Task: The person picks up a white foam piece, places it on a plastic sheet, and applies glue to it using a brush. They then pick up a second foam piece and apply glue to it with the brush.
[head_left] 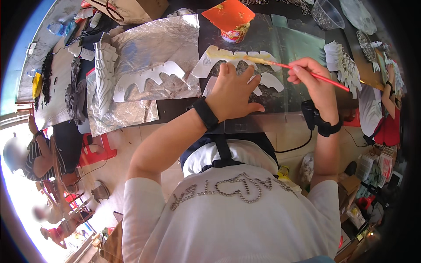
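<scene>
My right hand [313,79] is closed round a thin brush [330,81] with a red handle. The brush's yellowish tip lies on a white cut-out strip [204,65] with a scalloped lower edge. A yellow smear runs along the strip's upper side. My left hand [232,92] is spread open, its fingertips at the strip's lower edge. Part of another white cut-out piece [272,82] shows beside this hand; the rest is hidden under it. Beyond the strip stands a small can [235,35] with an orange, yellow-stained sheet [229,15] on its top.
Left of my hands, a similar white cut-out [149,79] lies on crinkled silvery sheeting [149,41]. White pieces are stacked [105,79] at its left, and more [342,65] fan out at the right. A clear tub [327,15] stands far right. Other people sit at both sides.
</scene>
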`<state>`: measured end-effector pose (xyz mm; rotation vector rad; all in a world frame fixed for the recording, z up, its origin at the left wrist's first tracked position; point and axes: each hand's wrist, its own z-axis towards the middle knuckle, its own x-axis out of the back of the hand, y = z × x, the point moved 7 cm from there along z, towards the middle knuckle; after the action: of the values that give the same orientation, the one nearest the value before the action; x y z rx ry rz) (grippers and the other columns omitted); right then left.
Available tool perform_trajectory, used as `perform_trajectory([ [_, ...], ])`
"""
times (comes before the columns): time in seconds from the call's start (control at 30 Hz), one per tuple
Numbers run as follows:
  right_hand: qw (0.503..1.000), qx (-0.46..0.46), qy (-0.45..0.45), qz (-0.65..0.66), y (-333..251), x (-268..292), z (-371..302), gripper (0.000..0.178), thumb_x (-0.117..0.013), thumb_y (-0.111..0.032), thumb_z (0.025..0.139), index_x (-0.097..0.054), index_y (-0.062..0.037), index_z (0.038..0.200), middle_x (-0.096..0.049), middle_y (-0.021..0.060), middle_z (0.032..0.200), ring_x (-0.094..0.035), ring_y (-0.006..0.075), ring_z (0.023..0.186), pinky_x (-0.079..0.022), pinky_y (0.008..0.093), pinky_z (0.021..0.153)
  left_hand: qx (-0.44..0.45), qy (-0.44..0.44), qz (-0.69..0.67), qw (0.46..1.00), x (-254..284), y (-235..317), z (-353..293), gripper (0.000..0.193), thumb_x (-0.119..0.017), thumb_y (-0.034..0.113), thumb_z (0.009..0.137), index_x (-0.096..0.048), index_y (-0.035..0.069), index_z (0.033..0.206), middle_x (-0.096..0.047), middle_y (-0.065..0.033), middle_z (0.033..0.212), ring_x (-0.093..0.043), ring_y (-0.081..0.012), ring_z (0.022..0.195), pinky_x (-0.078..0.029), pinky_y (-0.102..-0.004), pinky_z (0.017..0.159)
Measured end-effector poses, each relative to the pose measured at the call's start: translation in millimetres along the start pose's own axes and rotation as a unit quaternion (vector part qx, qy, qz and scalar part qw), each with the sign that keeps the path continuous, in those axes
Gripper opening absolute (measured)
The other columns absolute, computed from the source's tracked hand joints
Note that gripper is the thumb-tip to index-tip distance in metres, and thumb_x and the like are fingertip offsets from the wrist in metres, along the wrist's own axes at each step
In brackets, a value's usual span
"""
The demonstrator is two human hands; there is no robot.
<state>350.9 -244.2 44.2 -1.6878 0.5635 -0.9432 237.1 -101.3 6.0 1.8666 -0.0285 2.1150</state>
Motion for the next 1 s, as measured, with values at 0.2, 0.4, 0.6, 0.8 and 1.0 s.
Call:
perform_trajectory([
  [0.2,0.997,0.056,0.034,0.029,-11.4,23.4,-8.6,0.016,-0.056,-0.012,0.095,-0.064,0.0011,0.1,-0.066,0.0071,0.086,-0.065,0.0125,0.074,-0.051,0.024,0.068,-0.007,0.014,0.006,1.0,-0.8,0.9,-0.1,0.069,-0.06,0.062,0.079,-0.056,0.011,0.126,-0.049,-0.0123,0.131,-0.051,-0.044,0.104,-0.033,-0.0502,0.098],
  [0.4,0.981,0.073,0.056,0.169,-23.6,59.2,-26.5,0.021,-0.049,-0.019,0.098,-0.059,-0.0012,0.103,-0.063,0.0064,0.082,-0.061,0.0154,0.07,-0.048,0.0273,0.065,-0.005,0.037,-0.088,0.995,6.8,-10.3,-7.0,0.065,-0.063,0.057,0.08,-0.057,0.008,0.123,-0.048,-0.0143,0.115,-0.049,-0.0357,0.109,-0.029,-0.0512,0.101],
  [0.6,0.969,0.074,0.066,0.227,-5.8,66.8,-25.0,0.027,-0.047,-0.027,0.1,-0.059,-0.0026,0.1,-0.062,0.006,0.08,-0.059,0.0157,0.068,-0.046,0.0287,0.063,-0.01,0.018,-0.09,0.996,1.1,-14.7,-13.4,0.064,-0.061,0.057,0.084,-0.057,0.006,0.122,-0.048,-0.0149,0.114,-0.046,-0.0328,0.114,-0.027,-0.0532,0.104],
  [0.8,0.967,0.059,0.067,0.24,5.7,59.9,-23.4,0.029,-0.046,-0.03,0.1,-0.059,-0.0032,0.102,-0.06,0.0055,0.08,-0.057,0.0152,0.069,-0.045,0.0283,0.063,-0.017,0.047,-0.073,0.996,22.3,-10.7,-18.6,0.055,-0.067,0.046,0.083,-0.058,0.007,0.121,-0.049,-0.014,0.117,-0.046,-0.0341,0.115,-0.03,-0.0538,0.103],
  [1.0,0.969,0.059,0.068,0.231,0.6,61.7,-21.6,0.03,-0.047,-0.03,0.1,-0.059,-0.0029,0.101,-0.061,0.0055,0.079,-0.058,0.0155,0.068,-0.046,0.0288,0.064,0.022,0.161,-0.105,0.981,69.7,-49.2,-1.1,0.053,-0.079,0.021,0.068,-0.059,0.005,0.114,-0.05,-0.0155,0.122,-0.047,-0.0352,0.117,-0.042,-0.0465,0.096],
])
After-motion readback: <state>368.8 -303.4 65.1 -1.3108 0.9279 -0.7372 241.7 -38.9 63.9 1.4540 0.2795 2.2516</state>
